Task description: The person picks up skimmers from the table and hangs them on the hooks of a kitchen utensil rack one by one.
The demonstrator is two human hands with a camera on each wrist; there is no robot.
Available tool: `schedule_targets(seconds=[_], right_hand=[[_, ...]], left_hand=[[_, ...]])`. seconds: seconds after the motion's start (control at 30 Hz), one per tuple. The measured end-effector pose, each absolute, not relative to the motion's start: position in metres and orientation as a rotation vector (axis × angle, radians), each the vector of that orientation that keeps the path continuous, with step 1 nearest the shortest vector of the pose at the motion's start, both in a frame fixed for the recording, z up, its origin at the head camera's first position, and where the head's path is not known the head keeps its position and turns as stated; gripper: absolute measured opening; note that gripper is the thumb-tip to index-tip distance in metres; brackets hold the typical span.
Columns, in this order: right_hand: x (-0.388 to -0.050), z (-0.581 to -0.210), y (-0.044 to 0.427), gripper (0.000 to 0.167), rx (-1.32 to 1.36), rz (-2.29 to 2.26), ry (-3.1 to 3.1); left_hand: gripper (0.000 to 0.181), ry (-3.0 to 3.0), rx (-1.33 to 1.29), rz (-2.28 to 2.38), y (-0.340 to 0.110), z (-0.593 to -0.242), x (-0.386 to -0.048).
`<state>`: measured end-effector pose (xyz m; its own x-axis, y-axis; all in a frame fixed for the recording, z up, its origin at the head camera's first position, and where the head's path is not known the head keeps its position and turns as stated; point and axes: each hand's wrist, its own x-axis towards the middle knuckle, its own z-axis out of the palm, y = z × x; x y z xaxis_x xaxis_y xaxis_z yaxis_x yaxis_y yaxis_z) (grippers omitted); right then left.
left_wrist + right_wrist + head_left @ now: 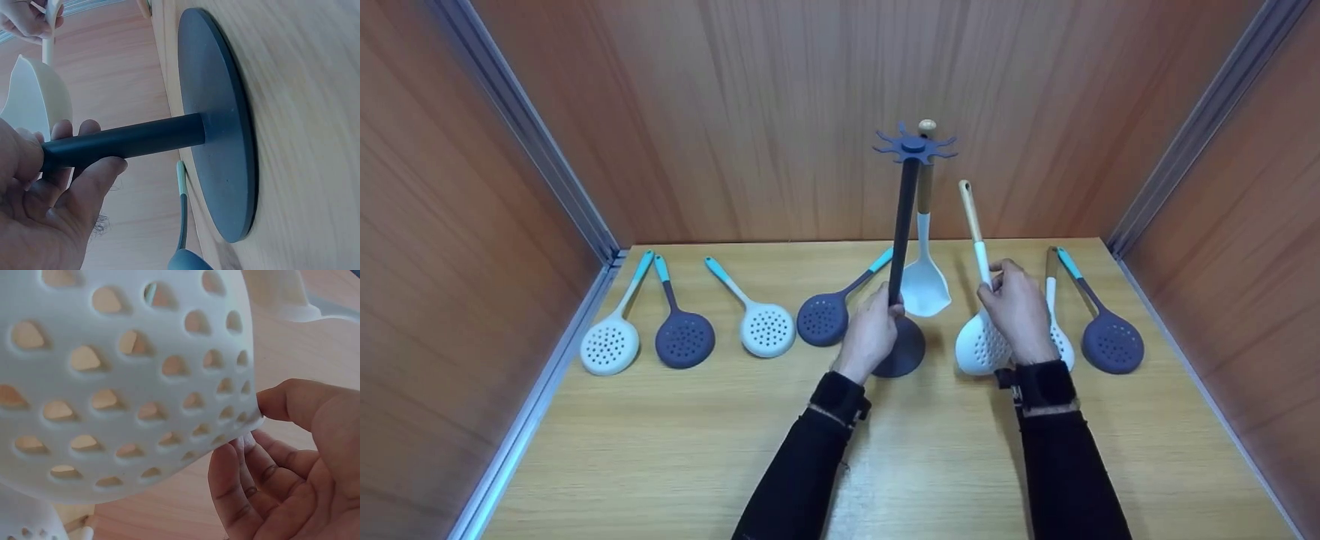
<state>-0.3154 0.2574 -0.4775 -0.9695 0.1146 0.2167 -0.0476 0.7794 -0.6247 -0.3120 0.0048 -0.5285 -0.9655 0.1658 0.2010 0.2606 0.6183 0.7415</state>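
Dark, slim-poled utensil stand with round base and hooked crown (905, 225): stands upright on the pale wood-grain tabletop (660, 450), the left hand (870, 334) gripping its pole, fingers curled round, apparently to steady it. White ladle with brown handle (926, 285): seems hung bowl-down from the crown. White perforated skimmer with cream-tipped handle (977, 346): just right of the stand, handle upward, pinched by the right hand (1018, 315) near handle and bowl's join, likely leaving the tip free.

Your table (697, 450) carries the stand (904, 225). Left of it you have four skimmers (766, 330), alternately white and dark; at right lie two more skimmers (1113, 343).
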Motion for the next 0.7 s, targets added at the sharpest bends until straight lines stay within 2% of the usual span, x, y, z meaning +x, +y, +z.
schedule_targets(seconds=[0.7], right_hand=[[-0.304, -0.459, 0.259, 0.042, -0.028, 0.974, -2.648]], left_hand=[[0.007, -2.664, -0.368, -1.117, 0.009, -0.532, -0.31]])
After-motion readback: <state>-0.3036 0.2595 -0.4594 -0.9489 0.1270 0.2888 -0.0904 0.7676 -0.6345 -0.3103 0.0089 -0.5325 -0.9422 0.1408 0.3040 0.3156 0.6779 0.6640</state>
